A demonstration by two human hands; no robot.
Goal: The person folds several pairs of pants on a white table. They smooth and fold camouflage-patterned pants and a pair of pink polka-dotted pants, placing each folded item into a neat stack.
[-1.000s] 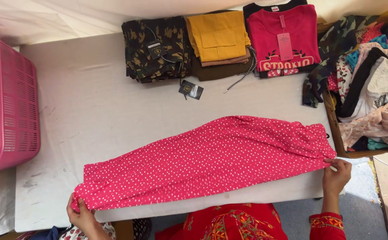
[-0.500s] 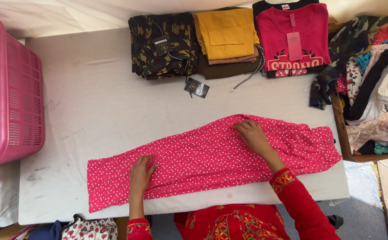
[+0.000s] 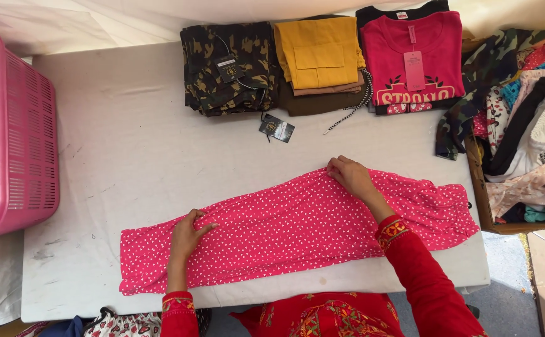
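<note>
White and scuffed, the folding table (image 3: pixel 129 156) is taking up most of the view, with a pink slotted laundry basket (image 3: pixel 19 143) standing at its left end and a box of jumbled clothes (image 3: pixel 522 125) at its right. Along the far edge, folded garments are lying in a row: camouflage trousers (image 3: pixel 229 65), a mustard-yellow piece (image 3: pixel 318 53) on darker ones, and a red printed T-shirt (image 3: pixel 413 62) with a hanging tag, apparently stacked out of the way of the working space.

Nearer the person, the pink white-dotted trousers (image 3: pixel 297 228) are lying lengthwise across the table's near half, legs doubled together, slanting slightly up toward the right. The left hand (image 3: pixel 188 234) is resting flat on the cloth near its left end, fingers mostly together, seemingly pinning it. The right hand (image 3: pixel 350 176) is pressing on the upper edge near the middle, fingers curled over the fabric; whether it is pinching a fold, I cannot tell.
</note>
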